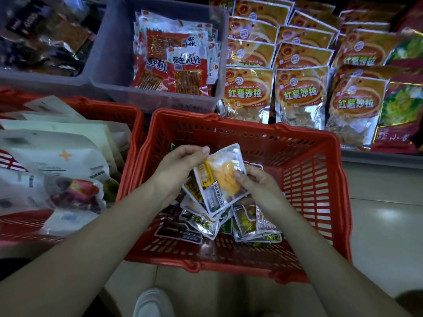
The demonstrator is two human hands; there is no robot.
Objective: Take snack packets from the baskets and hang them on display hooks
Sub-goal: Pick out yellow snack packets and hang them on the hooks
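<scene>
Head view: top-left bin blurred, contents unreadable. Left red basket smeared w/ motion, cut off at frame edge. In centre red basket, pile of packets partly hidden under hands. L hand pinches top corner of yellow snack packet, fingers curled. R hand pinches its right edge, thumb on front. Packet is tilted, just above pile, inside basket.

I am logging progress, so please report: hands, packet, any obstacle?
Left hand and right hand both pinch one yellow snack packet, held above the red basket. Other packets lie loose in the basket below. No display hooks in view.
</scene>
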